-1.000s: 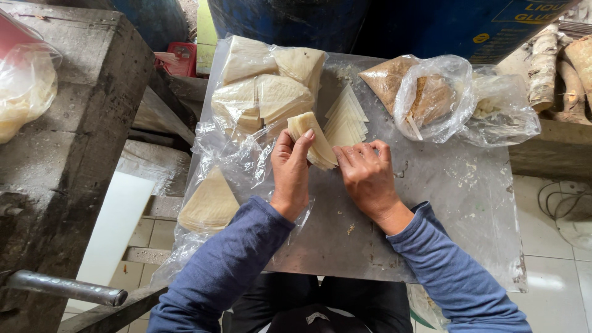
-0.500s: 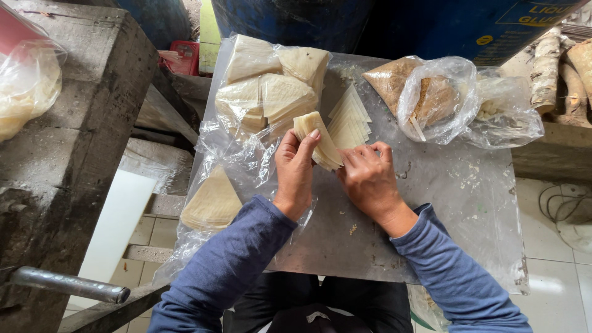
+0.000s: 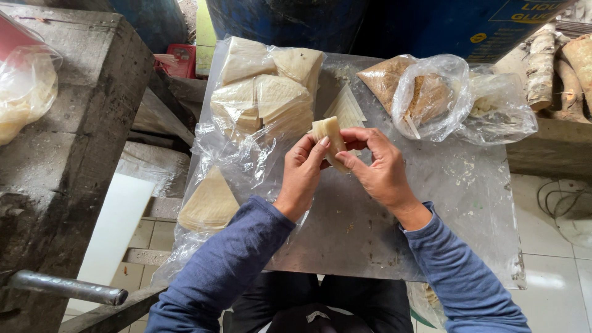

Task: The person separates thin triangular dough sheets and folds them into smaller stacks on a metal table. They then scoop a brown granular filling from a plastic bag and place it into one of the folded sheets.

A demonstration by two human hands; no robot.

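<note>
Wrappers are the work in hand: a pale, thin, folded wrapper is held up over the middle of the bench, pinched between both hands. The left hand closes on its left edge with thumb and fingertips; the right hand closes on its right and lower edge, fingers curled round it.

By its look the wrapper is very light, soft and limp, more like a dough sheet than paper. It probably bends and creases at a touch and could tear if pulled hard, so a gentle pinch near the edges or the folded corner, as both hands do now, seems the safe hold. The surface looks dry and matt, not slippery.

Counts: one wrapper in the hands. One small fan of triangular sheets lies loose on the bench just behind the hands. Four thick stacks of the same pale sheets lie in an open clear bag at the back left, and one more stack sits in plastic that hangs off the bench's near left edge. At the back right are two clear bags: one with brown filling, one nearly empty with whitish bits. One further bag of pale stuff rests on the concrete block at far left. One metal handle sticks out below it.
</note>
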